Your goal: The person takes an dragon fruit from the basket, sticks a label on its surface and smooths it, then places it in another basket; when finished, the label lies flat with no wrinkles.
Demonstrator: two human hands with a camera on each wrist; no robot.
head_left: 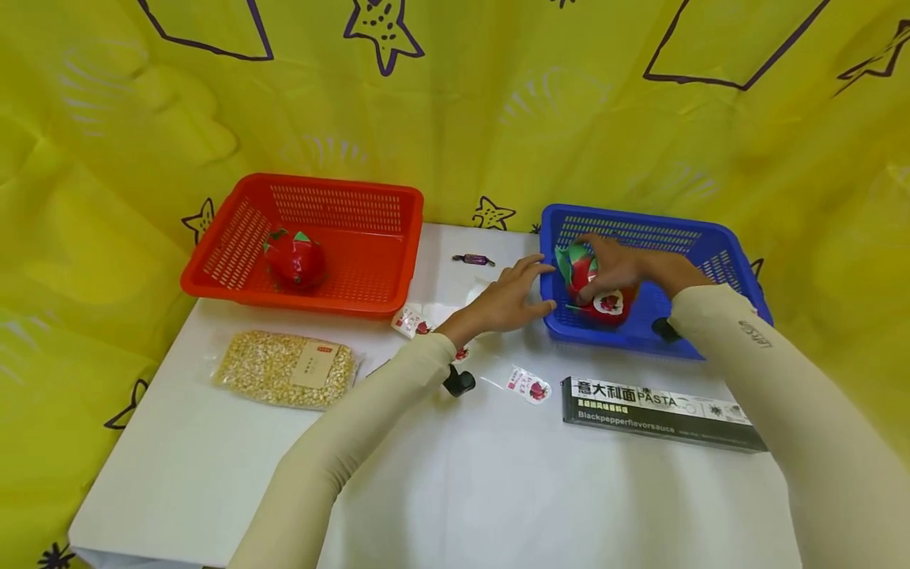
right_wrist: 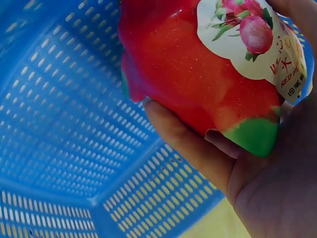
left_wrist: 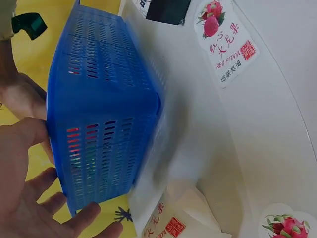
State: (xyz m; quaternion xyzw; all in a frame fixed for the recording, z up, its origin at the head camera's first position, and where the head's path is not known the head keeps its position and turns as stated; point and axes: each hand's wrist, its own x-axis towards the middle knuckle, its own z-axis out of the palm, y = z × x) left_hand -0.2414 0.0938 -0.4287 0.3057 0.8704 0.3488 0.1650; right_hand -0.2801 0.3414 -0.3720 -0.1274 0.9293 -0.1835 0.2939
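Inside the blue basket [head_left: 711,316], my right hand [head_left: 614,265] grips a red toy dragon fruit [head_left: 583,273] with green leaf tips. A white label [right_wrist: 247,34] printed with pitayas shows on its skin in the right wrist view, where the fingers curl along its underside. My left hand [head_left: 501,300] is at the basket's left end, thumb and fingers spread apart at the rim. Part of the fruit is hidden behind the right hand in the head view.
At the left stands a red basket [head_left: 355,304] with another red fruit [head_left: 295,259]. A bag of yellow kernels [head_left: 273,371], a pasta box [head_left: 661,415], a small purple-wrapped candy [head_left: 473,259] and several dragon-fruit labels [head_left: 528,385] lie on the white table [head_left: 498,490].
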